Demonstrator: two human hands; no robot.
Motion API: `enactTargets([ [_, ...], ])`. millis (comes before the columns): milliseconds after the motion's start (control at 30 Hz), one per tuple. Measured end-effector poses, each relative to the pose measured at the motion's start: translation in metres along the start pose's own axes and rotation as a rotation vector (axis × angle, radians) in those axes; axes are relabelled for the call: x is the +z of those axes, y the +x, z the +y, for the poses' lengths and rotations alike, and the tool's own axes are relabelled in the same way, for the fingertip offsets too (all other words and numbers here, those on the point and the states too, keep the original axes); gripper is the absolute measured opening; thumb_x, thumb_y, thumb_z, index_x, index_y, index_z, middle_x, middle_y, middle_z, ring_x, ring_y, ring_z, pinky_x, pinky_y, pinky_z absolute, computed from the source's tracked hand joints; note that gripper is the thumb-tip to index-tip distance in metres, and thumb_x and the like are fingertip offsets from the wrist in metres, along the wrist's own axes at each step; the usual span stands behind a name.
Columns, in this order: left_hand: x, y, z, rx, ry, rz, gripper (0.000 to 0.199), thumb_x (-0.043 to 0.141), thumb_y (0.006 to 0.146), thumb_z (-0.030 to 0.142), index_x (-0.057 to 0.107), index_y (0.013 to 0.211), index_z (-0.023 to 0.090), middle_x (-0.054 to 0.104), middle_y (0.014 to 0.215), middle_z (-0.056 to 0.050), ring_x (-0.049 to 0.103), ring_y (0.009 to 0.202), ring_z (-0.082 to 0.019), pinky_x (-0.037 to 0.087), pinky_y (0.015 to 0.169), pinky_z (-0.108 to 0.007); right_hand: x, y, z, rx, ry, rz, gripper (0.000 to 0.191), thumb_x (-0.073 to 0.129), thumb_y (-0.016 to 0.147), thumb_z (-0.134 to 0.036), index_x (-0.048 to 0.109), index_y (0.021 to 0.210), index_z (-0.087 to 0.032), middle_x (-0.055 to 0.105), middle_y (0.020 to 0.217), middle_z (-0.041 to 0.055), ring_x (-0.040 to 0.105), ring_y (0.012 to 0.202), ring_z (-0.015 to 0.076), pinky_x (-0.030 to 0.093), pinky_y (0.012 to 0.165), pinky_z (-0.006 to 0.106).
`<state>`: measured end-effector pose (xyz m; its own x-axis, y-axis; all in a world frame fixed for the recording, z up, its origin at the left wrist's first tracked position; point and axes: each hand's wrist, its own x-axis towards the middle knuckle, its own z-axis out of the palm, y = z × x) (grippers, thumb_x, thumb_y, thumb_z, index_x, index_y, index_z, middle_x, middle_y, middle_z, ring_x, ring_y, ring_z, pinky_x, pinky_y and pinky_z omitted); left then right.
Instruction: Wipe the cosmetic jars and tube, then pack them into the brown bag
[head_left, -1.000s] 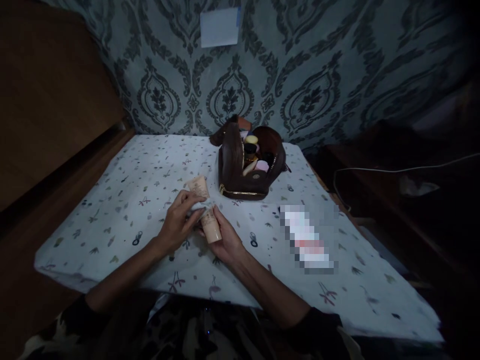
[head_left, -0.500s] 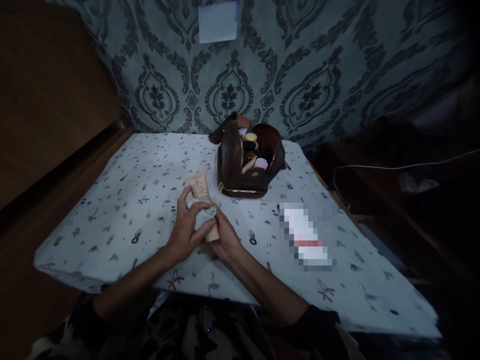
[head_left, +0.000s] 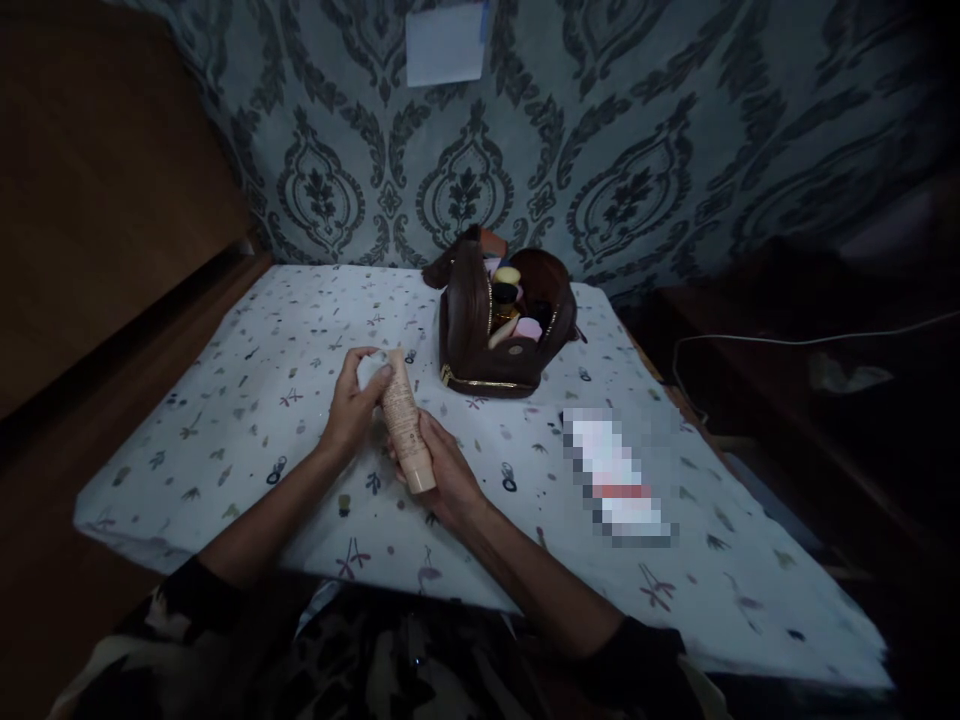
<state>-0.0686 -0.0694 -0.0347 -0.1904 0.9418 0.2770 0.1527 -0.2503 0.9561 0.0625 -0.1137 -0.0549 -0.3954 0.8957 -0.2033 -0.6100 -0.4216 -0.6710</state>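
A beige squeeze tube with small print lies tilted across my hands, its cap end toward me. My right hand is wrapped round the tube's lower part from the right. At the tube's far end, my left hand pinches a white cloth or wipe against it, thumb near the tube's edge. Beyond them stands a dark brown cosmetic bag, unzipped, with several bottles and a pink-lidded item inside. The fingers of my right hand are partly hidden behind the tube.
A patterned white cloth covers the table. On its right lies a blurred-out, pixelated object. Brown wooden furniture borders the left side. A white cable runs at the right, and patterned wallpaper rises behind.
My left hand has moved with the white cloth from the tube's middle to its far end. More of the tube's printed side now shows. The bag has stayed in place.
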Motion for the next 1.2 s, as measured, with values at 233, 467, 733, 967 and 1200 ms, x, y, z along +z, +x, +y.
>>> enactTargets([
  [233,-0.003,0.009,-0.005,-0.082,-0.16,0.066,0.035,0.061,0.087,0.055,0.051,0.095,0.023,0.05,0.079,0.003,0.049,0.063,-0.01,0.043,0.054,-0.018,0.001,0.001,0.0,0.018,0.035,0.007,0.041,0.085,0.066,-0.043,0.067,0.096,-0.021,0.065,0.074,-0.0026,0.06,0.058,0.0117,0.042,0.04,0.019],
  [467,-0.003,-0.003,-0.011,-0.086,-0.051,0.035,0.049,0.044,0.096,0.058,0.055,0.129,0.024,0.065,0.108,-0.006,0.063,0.086,-0.017,0.054,0.067,-0.025,-0.006,0.007,0.001,0.019,0.03,0.056,0.039,0.085,0.066,-0.043,0.07,0.091,-0.018,0.069,0.073,-0.0002,0.062,0.06,0.0132,0.05,0.05,0.023],
  [733,0.005,-0.029,-0.002,0.043,0.116,-0.271,0.055,0.042,0.098,0.055,0.053,0.14,0.023,0.059,0.139,-0.01,0.058,0.122,-0.026,0.048,0.104,-0.043,-0.013,0.016,-0.001,-0.036,0.181,0.168,0.014,0.076,0.076,-0.031,0.07,0.084,-0.022,0.071,0.075,-0.0024,0.064,0.069,0.0153,0.057,0.069,0.029],
  [967,-0.003,-0.055,0.009,0.161,0.284,-0.548,0.05,0.045,0.099,0.048,0.054,0.142,0.024,0.047,0.153,-0.007,0.022,0.151,-0.028,0.021,0.124,-0.048,-0.01,0.012,-0.008,-0.003,0.286,0.222,0.017,0.068,0.086,-0.034,0.073,0.091,-0.019,0.077,0.087,0.0005,0.069,0.081,0.0151,0.055,0.068,0.022],
  [1200,-0.004,-0.028,0.005,0.194,0.332,-0.343,0.055,0.044,0.098,0.051,0.048,0.146,0.025,0.043,0.154,-0.009,0.026,0.15,-0.029,0.017,0.123,-0.052,-0.005,0.004,-0.006,0.137,0.181,0.104,0.032,0.074,0.08,-0.049,0.069,0.083,-0.018,0.065,0.062,-0.0031,0.056,0.049,0.0106,0.038,0.038,0.018],
])
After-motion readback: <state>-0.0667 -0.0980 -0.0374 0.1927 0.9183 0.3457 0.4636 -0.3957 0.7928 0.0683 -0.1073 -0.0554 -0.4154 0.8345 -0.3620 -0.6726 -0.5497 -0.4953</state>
